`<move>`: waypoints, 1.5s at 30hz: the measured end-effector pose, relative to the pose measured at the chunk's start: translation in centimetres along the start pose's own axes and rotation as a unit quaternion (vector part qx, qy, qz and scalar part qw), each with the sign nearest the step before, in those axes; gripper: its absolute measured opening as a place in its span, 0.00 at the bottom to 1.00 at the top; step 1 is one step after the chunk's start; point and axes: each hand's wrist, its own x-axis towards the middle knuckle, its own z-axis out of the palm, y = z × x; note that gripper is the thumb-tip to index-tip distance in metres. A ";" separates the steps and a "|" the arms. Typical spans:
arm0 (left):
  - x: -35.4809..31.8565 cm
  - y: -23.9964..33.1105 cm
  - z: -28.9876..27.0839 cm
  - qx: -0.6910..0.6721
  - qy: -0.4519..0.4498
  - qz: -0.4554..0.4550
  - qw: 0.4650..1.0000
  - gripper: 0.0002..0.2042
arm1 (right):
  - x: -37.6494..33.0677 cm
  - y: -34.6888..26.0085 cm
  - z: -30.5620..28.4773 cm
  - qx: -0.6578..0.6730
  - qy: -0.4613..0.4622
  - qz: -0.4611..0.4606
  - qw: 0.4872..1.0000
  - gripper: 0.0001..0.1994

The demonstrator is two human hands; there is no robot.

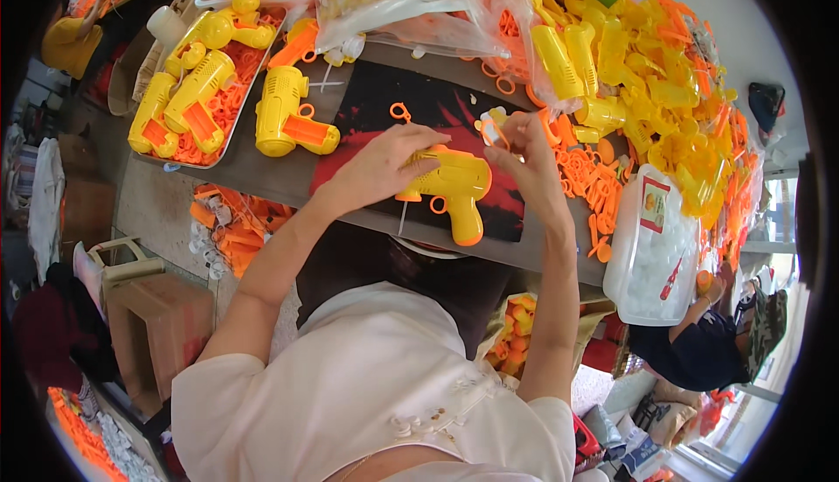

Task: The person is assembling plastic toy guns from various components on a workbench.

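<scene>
A yellow toy gun [454, 176] with an orange trigger ring lies on a dark red-and-black mat [376, 97] in front of me. My left hand [389, 160] is closed over its left end, and a thin metal rod points down from under that end. Above the gun's right end, my right hand [526, 152] pinches a small white-and-orange part [494, 130]. A loose orange ring piece [399, 112] rests on the mat beyond my left hand. Left of the mat stands another yellow toy gun [288, 115] with an orange handle piece.
A tray [229, 145] at the left holds several yellow guns over orange bits. Yellow shells [664, 89] pile up at the far right, with orange pieces [587, 172] before them. A white plastic tub [625, 255] stands right. Clear plastic bags [411, 1] lie at the back.
</scene>
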 end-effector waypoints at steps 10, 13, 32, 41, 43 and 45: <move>0.9 -0.5 2.1 -0.058 -0.006 -0.022 0.998 0.14 | -3.0 1.1 1.8 -0.168 0.027 -0.064 0.983 0.04; 1.1 0.2 2.0 -0.062 -0.024 -0.045 0.997 0.17 | -3.2 1.4 1.9 -0.159 0.055 -0.069 0.983 0.04; 0.8 1.1 2.6 0.047 -0.015 -0.073 0.996 0.20 | 2.0 5.9 -0.1 -0.463 0.130 0.029 0.876 0.13; 1.0 -0.2 2.1 -0.004 0.035 0.015 0.999 0.21 | 2.0 7.3 0.0 -0.318 0.159 -0.050 0.933 0.10; 1.8 -0.6 1.4 -0.034 0.092 -0.015 0.995 0.19 | 1.4 5.0 0.3 -0.370 0.177 -0.128 0.903 0.10; 3.3 0.9 1.0 -0.172 0.093 -0.071 0.978 0.17 | 0.6 3.6 0.2 -0.422 0.197 -0.200 0.862 0.10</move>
